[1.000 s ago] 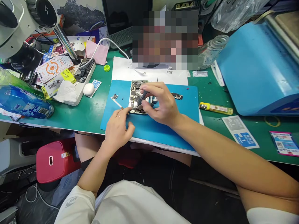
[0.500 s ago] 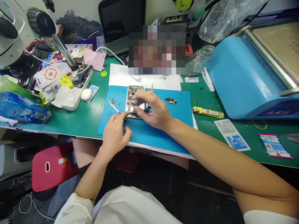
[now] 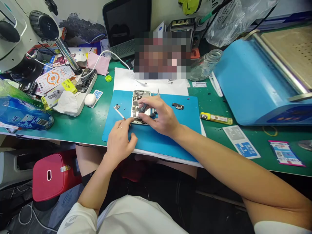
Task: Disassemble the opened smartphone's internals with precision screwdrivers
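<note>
An opened smartphone [image 3: 135, 107] lies on the blue mat [image 3: 175, 139], its internal parts exposed. My right hand [image 3: 164, 115] is above it, thumb and fingers pinched around a dark grey screwdriver [image 3: 143, 108] angled down into the phone; its tip is hard to make out. My left hand [image 3: 120, 138] rests at the phone's lower left corner, fingertips touching the edge and thumb spread apart. Beside those fingertips lies a small part with a white strip [image 3: 119, 112]. A small dark phone component [image 3: 178, 106] sits on the mat to the right.
A microscope [image 3: 44, 27] stands at the left, near a blue bottle [image 3: 24, 112]. On the right are a yellow utility knife [image 3: 216, 118], a glass jar [image 3: 206, 65] and a large blue machine [image 3: 246, 81]. A white cable [image 3: 114, 53] runs behind the mat.
The camera view has shifted very slightly. Both hands, the screwdriver and the phone keep nearly the same positions.
</note>
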Demonstrator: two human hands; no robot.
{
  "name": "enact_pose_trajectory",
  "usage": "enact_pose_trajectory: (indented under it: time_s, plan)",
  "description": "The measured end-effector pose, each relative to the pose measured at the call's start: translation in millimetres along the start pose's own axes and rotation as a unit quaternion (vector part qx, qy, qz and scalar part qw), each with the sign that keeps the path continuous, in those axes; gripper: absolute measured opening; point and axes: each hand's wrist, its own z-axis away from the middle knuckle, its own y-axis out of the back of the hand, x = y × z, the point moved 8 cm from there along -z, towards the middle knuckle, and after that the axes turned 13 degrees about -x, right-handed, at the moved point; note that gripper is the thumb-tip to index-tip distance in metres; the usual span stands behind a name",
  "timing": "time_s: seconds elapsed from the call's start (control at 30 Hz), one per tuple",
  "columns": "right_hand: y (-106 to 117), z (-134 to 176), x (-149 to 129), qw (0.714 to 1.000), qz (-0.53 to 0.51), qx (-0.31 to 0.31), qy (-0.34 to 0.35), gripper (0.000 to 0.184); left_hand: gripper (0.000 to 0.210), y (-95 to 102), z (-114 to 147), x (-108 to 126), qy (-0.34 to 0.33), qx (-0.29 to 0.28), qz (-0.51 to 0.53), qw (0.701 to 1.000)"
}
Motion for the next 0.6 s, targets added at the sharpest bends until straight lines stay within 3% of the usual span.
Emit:
enact_pose_trajectory:
  time_s: [0.3, 0.6]
  plan:
    - [-0.1, 2.2, 3.5, 0.999, -0.008, -0.005, -0.04, 0.061, 0.048, -1.3, -1.0, -0.8, 0.015, -0.013, 0.012, 1.0]
    - [1.4, 8.0, 19.0, 0.988, -0.073, 0.015, -0.133, 0.058, 0.048, -1.3, -0.6, -1.0, 0.016, -0.018, 0.009, 1.0]
